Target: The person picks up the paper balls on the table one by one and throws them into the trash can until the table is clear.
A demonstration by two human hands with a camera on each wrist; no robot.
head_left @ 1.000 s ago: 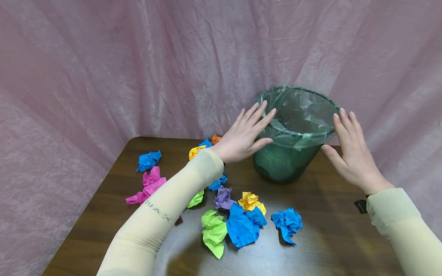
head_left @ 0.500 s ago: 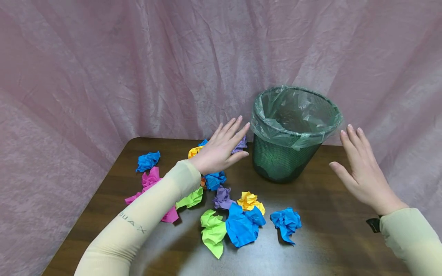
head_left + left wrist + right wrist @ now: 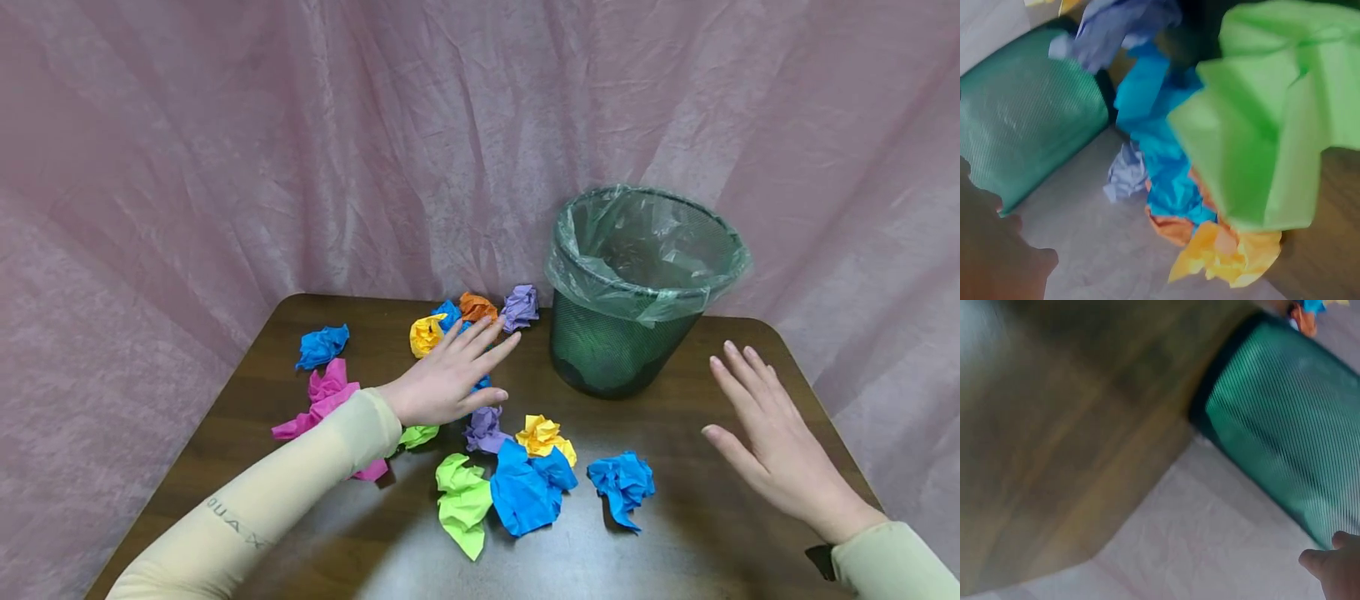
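Hands had left the green bin [image 3: 637, 292] within 1 second: left hand [image 3: 442, 379], fingers straight and loosely spread, dropped over the crumpled paper balls [image 3: 517, 475] on the table [image 3: 705, 500]; right hand [image 3: 765, 450] hovered flat beside the bin, holding nothing.

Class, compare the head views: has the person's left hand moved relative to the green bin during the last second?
Yes. The left hand has moved down and away from the green bin, whose rim it was at, and now hovers open above the crumpled papers.
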